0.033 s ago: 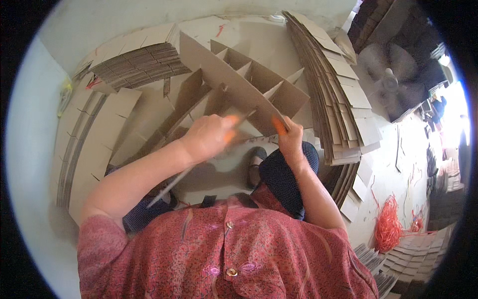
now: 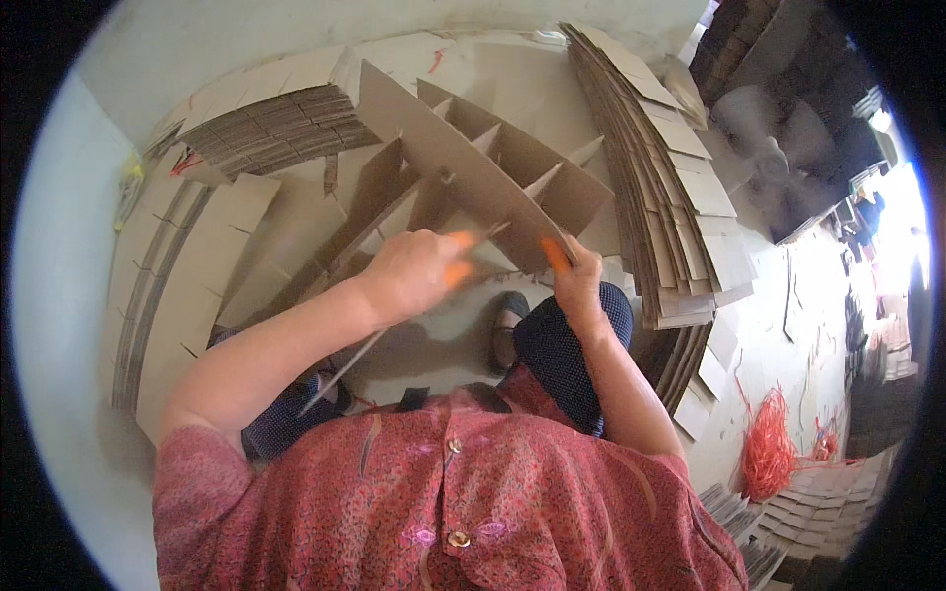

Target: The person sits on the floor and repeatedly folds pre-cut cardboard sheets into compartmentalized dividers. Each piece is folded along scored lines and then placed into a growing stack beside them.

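My right hand, with an orange finger cover showing, grips the near right end of a long brown cardboard strip. That strip stands on edge across several slotted crosspieces of a cardboard divider grid. My left hand, orange covers on its fingertips, is closed around another cardboard strip, seen almost edge-on. It slants from under my left forearm up to the long strip's near end. The left fingertips are smeared by motion, and whether this strip sits in a slot cannot be told.
Stacks of slotted cardboard strips stand at the right, far left and left. A fan stands beyond the right stack. Red plastic twine lies on the floor at right. My knees and a shoe are below the grid.
My left hand and its strip have shifted slightly down and to the right. The right hand and the long strip have barely moved.
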Motion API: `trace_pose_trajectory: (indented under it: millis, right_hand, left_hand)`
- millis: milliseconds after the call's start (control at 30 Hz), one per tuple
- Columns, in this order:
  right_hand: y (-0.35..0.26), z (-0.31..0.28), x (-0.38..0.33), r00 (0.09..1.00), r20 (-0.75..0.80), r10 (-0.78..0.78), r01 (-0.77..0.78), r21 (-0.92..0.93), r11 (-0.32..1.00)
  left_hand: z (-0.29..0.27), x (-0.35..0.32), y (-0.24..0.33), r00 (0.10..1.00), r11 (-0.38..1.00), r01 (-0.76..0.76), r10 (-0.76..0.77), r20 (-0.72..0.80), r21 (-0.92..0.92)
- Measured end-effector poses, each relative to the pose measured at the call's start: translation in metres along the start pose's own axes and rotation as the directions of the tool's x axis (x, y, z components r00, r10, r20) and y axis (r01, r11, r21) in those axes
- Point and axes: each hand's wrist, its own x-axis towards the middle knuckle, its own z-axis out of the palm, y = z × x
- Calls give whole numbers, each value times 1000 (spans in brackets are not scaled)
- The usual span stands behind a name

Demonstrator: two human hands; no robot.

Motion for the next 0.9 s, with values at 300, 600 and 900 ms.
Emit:
trace_pose_trajectory:
  millis: [300,600,900]
  right_hand:
    - [-43,-19,1,944,14,-331,331,-32,943]
    - [-81,-55,17,868,473,-153,296,-244,923]
    - [-66,-35,23,844,522,-126,350,-356,866]
  left_hand:
    - [-22,16,-38,944,970,144,-76,-322,193]
    - [-2,31,-64,978,967,175,-149,-143,188]
    - [-28,14,-71,961,983,44,-90,-263,-176]
